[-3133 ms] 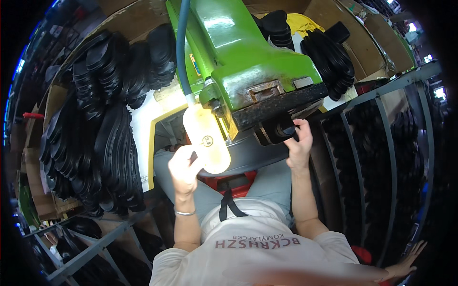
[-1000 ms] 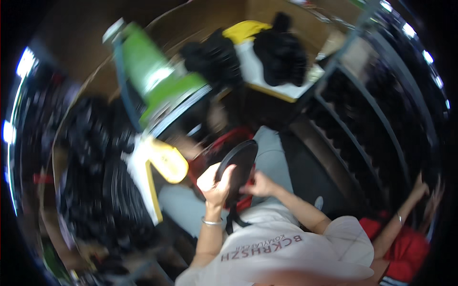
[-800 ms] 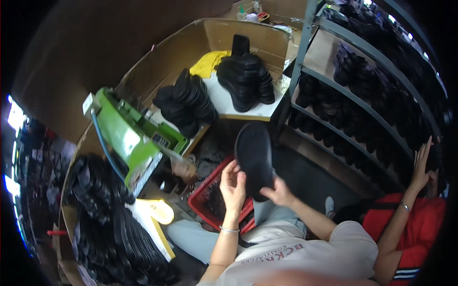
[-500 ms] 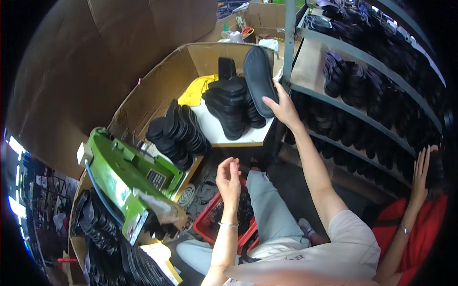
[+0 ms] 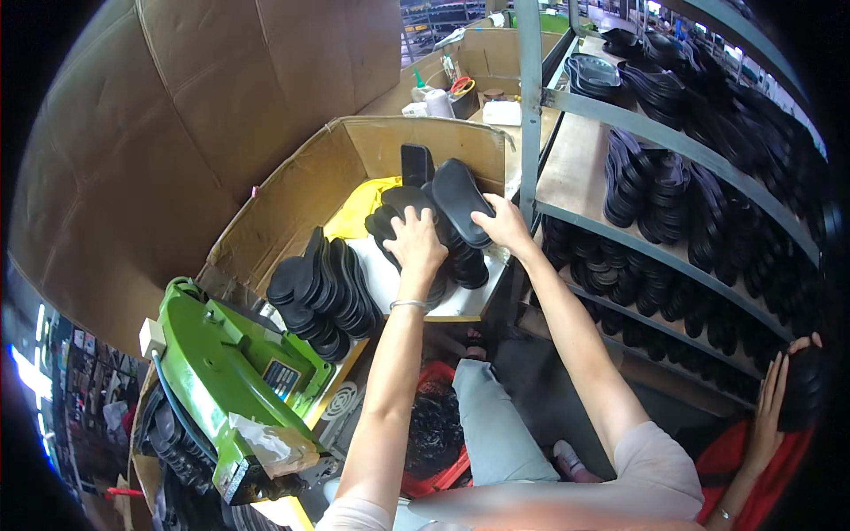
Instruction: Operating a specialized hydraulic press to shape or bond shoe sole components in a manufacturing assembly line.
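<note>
My right hand (image 5: 506, 223) holds a black shoe sole (image 5: 459, 196) by its near end, thumb on top and fingers round its right edge. The sole is tilted above the right part of a stack on the white table (image 5: 359, 257). My left hand (image 5: 418, 241) lies on the neighbouring stack of black soles (image 5: 409, 196), its fingers spread over the upper ones. To the left leans another group of black soles (image 5: 323, 288). Behind the stacks are an upright dark block (image 5: 416, 165) and a yellow cloth (image 5: 361, 205).
A green machine (image 5: 217, 354) stands at the left, beside tall cardboard (image 5: 266, 97). Shelves (image 5: 567, 181) packed with black soles rise at the right. A red basket (image 5: 431, 482) with dark scraps is below. Another person's hand (image 5: 775, 398) touches soles at the far right.
My left hand has moved forward from above the basket onto the stack of soles. My right hand has lowered the sole toward the stack. The view has shifted slightly.
</note>
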`<state>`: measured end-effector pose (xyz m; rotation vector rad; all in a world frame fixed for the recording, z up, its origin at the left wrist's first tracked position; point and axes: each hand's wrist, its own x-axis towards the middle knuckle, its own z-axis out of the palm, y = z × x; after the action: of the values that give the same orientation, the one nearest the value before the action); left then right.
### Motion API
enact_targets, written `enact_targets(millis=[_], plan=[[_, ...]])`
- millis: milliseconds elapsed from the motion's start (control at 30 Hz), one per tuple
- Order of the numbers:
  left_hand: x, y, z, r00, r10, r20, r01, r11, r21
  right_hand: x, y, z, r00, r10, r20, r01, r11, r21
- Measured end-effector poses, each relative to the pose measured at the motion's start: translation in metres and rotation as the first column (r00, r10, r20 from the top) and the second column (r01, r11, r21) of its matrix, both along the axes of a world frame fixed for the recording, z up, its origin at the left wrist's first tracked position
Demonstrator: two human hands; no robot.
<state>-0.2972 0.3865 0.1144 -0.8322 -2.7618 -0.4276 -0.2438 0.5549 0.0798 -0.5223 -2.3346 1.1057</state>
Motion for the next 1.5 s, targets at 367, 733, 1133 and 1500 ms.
enact_targets(millis=[367, 733, 1133, 1500], plan=[[0.026, -0.047, -0.001, 0.988, -0.151, 0.027, 0.127, 0.902, 0.413, -0.044, -0.025, -0.012, 0.999, 0.025, -0.039, -0.024, 0.999, 0.031], [-0.064, -0.027, -0.08, 0.359, -0.733, 0.578, -0.599, 0.294, 0.745, -0.069, 0.019, -0.045, 0.972, 0.211, -0.105, -0.21, 0.567, -0.797], [0.041, -0.086, -0.091, 0.401, -0.741, 0.538, -0.567, 0.261, 0.782, 0.06, -0.052, -0.03, 0.969, 0.195, -0.153, -0.244, 0.642, -0.727], [0.053, -0.1, -0.094, 0.289, -0.81, 0.511, -0.621, 0.248, 0.744, 0.091, -0.082, -0.016, 0.988, -0.081, -0.133, 0.057, 0.984, -0.171]])
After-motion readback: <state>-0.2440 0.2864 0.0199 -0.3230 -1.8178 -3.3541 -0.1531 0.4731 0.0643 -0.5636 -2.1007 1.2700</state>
